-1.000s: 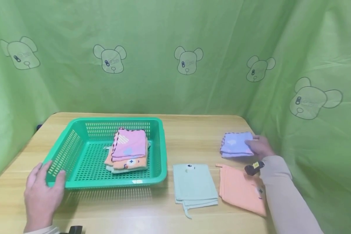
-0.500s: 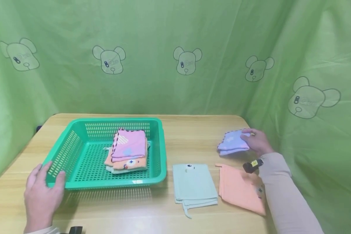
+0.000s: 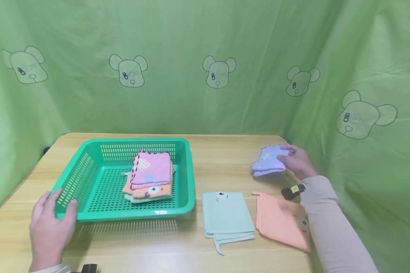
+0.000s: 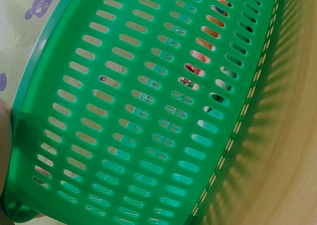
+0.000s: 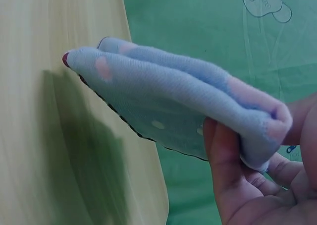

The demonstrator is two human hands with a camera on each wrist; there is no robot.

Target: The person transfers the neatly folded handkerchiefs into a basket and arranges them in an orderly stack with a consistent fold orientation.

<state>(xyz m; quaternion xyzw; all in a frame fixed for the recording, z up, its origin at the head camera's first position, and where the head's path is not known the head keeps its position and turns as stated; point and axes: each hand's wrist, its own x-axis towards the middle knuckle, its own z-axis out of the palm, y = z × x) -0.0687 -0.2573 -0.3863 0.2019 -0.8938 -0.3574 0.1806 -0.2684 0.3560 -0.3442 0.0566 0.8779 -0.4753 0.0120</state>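
Note:
In the head view, my right hand (image 3: 297, 162) pinches a folded purple hand towel (image 3: 268, 158) by its right edge, above the table's far right corner. The right wrist view shows this towel (image 5: 163, 96) tilted, with pink and white patches and a dark-checked edge, and its shadow on the table. My left hand (image 3: 51, 227) lies with spread fingers at the near left corner of a green plastic basket (image 3: 133, 216), touching its rim. Inside are a pink towel (image 3: 153, 167), an orange one (image 3: 153, 190) under it, and a pale green one at the bottom.
Right of the basket lie a folded pale green towel (image 3: 229, 214) and a folded orange towel (image 3: 281, 222), both with hanging loops. The right forearm (image 3: 331, 220) passes over the orange towel's edge. Green curtains (image 3: 177, 110) with bear heads enclose the wooden table (image 3: 225, 151).
My right hand has raised the purple towel off the table and moved it slightly left and away, its left end sagging. The left hand and basket stay put.

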